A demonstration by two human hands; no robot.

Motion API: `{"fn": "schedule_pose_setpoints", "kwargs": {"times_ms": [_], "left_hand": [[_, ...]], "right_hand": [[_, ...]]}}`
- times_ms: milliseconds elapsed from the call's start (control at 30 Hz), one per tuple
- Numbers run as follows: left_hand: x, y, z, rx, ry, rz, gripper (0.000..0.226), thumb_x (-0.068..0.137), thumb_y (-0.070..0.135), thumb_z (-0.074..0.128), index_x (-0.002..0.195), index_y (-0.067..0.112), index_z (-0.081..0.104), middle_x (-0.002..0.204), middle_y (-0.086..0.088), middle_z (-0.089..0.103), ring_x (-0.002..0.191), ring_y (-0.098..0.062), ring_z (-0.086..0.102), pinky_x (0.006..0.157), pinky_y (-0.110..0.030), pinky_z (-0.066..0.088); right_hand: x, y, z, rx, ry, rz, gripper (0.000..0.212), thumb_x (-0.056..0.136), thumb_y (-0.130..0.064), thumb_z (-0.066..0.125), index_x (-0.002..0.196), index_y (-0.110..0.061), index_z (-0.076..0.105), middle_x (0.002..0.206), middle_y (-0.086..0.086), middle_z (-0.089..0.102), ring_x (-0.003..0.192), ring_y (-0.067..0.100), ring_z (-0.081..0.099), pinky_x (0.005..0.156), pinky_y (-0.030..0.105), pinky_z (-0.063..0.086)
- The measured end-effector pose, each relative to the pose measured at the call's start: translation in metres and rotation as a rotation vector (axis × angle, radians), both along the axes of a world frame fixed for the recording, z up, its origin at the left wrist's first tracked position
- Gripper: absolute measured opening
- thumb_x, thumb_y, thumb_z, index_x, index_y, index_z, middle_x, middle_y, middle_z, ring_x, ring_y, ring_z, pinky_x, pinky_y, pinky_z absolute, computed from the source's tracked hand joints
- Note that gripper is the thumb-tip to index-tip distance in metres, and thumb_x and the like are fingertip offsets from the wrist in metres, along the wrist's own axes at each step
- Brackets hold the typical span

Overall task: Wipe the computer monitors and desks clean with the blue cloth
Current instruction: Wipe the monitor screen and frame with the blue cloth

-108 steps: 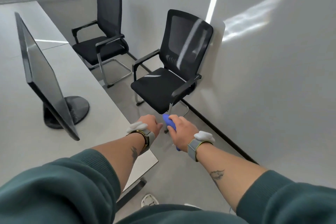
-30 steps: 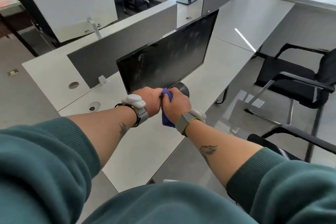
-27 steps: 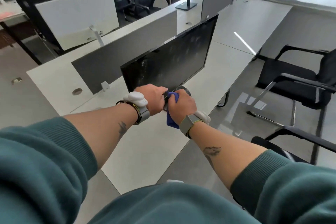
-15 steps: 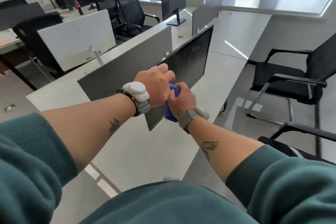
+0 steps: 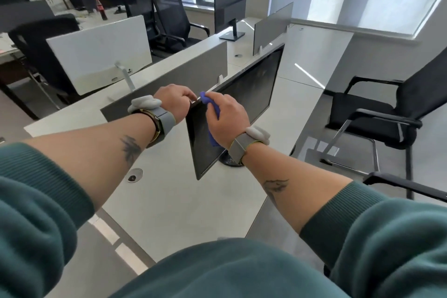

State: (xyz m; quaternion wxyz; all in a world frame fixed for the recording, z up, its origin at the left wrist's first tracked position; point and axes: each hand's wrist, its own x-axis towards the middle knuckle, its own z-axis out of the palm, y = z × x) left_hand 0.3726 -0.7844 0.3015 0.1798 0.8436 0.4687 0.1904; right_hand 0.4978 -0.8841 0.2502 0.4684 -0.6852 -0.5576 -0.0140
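**Hands.** The left hand (image 5: pixel 174 101) has its fingers curled over the top edge of the black flat-screen computer monitor (image 5: pixel 249 104) and grips it at the upper corner nearest the camera. The right hand (image 5: pixel 228 117) has its fingers bent round a bunched blue cloth (image 5: pixel 216 111) and holds it against the screen just below that same corner. The two hands are just beside each other. The cloth shows above the knuckles and again below the palm (the part between is hidden under the hand). Each wrist carries a grey band with a pale pod, and the sleeves are dark green.

**Work surface.** The monitor stands on a round dark base (image 5: pixel 226 161) on the pale grey desk (image 5: pixel 169 205). Its screen is dark with faint marks. A round cable port (image 5: pixel 134 175) sits in the desk top to the left of the monitor.

**Surroundings.**
- A grey divider panel (image 5: pixel 183 72) runs behind the monitor.
- Beyond the panel stand a white-backed monitor (image 5: pixel 96 51) and, farther off, a second black monitor (image 5: pixel 229 7).
- A black mesh armchair with a chrome frame (image 5: pixel 387 113) stands to the right of the desk.
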Motion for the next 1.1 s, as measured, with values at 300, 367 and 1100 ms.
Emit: {"fn": "schedule_pose_setpoints", "kwargs": {"times_ms": [300, 367, 1100], "left_hand": [[0.009, 0.001, -0.009, -0.063, -0.08, 0.024, 0.038, 0.082, 0.011, 0.042, 0.093, 0.032, 0.072, 0.104, -0.002, 0.072, 0.098, -0.027, 0.064, 0.086, -0.034, 0.053], [0.012, 0.003, -0.009, -0.056, -0.075, 0.031, 0.039, 0.082, 0.01, 0.042, 0.097, 0.03, 0.072, 0.103, -0.004, 0.073, 0.098, -0.028, 0.064, 0.084, -0.033, 0.053], [0.012, -0.004, -0.007, -0.189, -0.093, 0.04, 0.031, 0.083, 0.013, 0.042, 0.092, 0.028, 0.067, 0.102, -0.006, 0.071, 0.096, -0.031, 0.063, 0.087, -0.041, 0.054]], "right_hand": [[0.005, 0.012, 0.009, -0.129, -0.234, -0.1, 0.031, 0.1, -0.032, 0.042, 0.123, -0.036, 0.061, 0.089, -0.001, 0.052, 0.068, 0.03, 0.057, 0.059, 0.033, 0.049], [0.003, 0.011, 0.008, -0.102, -0.252, -0.067, 0.031, 0.099, -0.031, 0.044, 0.124, -0.033, 0.062, 0.085, 0.0, 0.05, 0.066, 0.029, 0.056, 0.057, 0.032, 0.048], [-0.006, 0.008, 0.004, -0.1, -0.231, -0.082, 0.032, 0.101, -0.032, 0.043, 0.128, -0.029, 0.06, 0.084, -0.004, 0.049, 0.064, 0.024, 0.054, 0.055, 0.029, 0.041]]}}
